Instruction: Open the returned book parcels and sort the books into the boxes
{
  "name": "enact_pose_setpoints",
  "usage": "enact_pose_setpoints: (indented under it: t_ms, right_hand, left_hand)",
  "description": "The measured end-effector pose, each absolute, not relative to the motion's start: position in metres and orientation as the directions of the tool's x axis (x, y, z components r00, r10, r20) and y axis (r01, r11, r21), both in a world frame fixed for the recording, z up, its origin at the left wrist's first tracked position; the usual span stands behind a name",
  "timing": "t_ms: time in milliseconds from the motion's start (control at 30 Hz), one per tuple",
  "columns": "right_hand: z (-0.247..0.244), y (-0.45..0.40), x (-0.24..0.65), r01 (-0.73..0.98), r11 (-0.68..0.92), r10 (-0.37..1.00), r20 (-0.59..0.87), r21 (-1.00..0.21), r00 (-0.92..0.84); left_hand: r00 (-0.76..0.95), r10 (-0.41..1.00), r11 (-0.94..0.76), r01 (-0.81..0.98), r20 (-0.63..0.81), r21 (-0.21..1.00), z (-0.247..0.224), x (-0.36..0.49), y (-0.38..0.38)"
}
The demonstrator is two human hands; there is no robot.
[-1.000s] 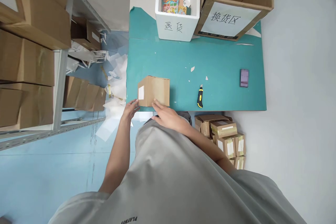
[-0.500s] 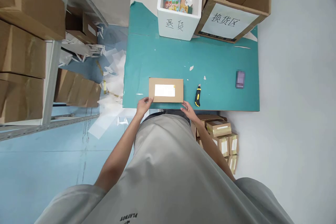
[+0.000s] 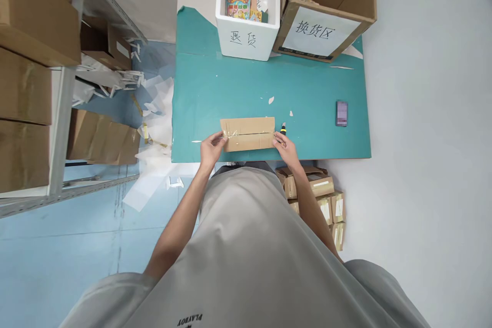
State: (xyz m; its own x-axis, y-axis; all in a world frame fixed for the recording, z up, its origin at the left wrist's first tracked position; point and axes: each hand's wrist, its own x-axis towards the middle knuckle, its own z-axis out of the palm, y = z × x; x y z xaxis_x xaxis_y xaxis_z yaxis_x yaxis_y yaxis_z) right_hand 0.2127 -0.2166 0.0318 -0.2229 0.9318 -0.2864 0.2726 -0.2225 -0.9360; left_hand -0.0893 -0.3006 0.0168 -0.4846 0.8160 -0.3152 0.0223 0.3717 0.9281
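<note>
Between my two hands is a small brown cardboard box point(image 3: 249, 138), near the front edge of the green-topped table point(image 3: 215, 87). A lengthwise seam runs across the side facing me, with shiny tape at its left end. My left hand point(image 3: 212, 150) grips the left end, thumb on the near face. At the right end my right hand point(image 3: 285, 148) holds the box in the same way. Just beyond the right hand lies a black and yellow utility knife point(image 3: 283, 127), its handle partly hidden by that hand.
A white bin point(image 3: 248, 41) with colourful booklets point(image 3: 238, 5) and a large open carton point(image 3: 326, 36) stand at the back. A phone point(image 3: 342, 113) lies at the right. Shelves with boxes point(image 3: 26, 92) stand left; taped parcels point(image 3: 326, 205) are stacked below the table's right front.
The box has been turned over: its white label no longer shows, and a taped seam faces up. Both hands have closed on its ends. The whole view has shifted slightly.
</note>
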Motion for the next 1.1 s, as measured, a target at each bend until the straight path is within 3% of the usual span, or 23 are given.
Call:
enact_pose_setpoints:
  t_ms: [400, 500, 567, 667, 767, 867, 1000, 1100]
  right_hand:
    - [0.019, -0.175, 0.225, 0.264, -0.282, 0.886, -0.356, -0.922, -0.298]
    - [0.006, -0.154, 0.23, 0.33, -0.319, 0.871, -0.412, -0.889, -0.267]
    - [-0.006, -0.143, 0.235, 0.478, -0.321, 0.885, -0.438, -0.818, -0.156]
    - [-0.026, -0.137, 0.241, 0.738, -0.337, 0.879, -0.477, -0.584, 0.023]
    - [-0.043, -0.139, 0.245, 0.837, -0.368, 0.842, -0.527, -0.404, 0.116]
    - [-0.055, -0.143, 0.246, 0.874, -0.343, 0.842, -0.524, -0.343, 0.125]
    - [-0.061, -0.14, 0.247, 0.89, -0.284, 0.866, -0.493, -0.357, 0.079]
    - [-0.06, -0.129, 0.256, 0.845, -0.313, 0.883, -0.462, -0.435, 0.089]
  left_hand:
    - [-0.579, 0.744, 0.442, 0.053, -0.333, 0.895, 0.0, -0.072, -0.28]
    - [-0.597, 0.731, 0.444, 0.048, -0.33, 0.895, 0.0, -0.068, -0.278]
    - [-0.606, 0.726, 0.442, 0.052, -0.324, 0.895, 0.001, -0.066, -0.279]
    - [-0.624, 0.714, 0.458, 0.074, -0.317, 0.886, 0.003, -0.063, -0.279]
    - [-0.642, 0.699, 0.482, 0.099, -0.315, 0.87, 0.005, -0.059, -0.278]
    - [-0.635, 0.692, 0.507, 0.089, -0.343, 0.858, 0.006, -0.052, -0.276]
    - [-0.636, 0.698, 0.504, 0.108, -0.33, 0.857, 0.006, -0.043, -0.275]
    - [-0.598, 0.757, 0.45, 0.184, -0.263, 0.874, 0.005, -0.044, -0.278]
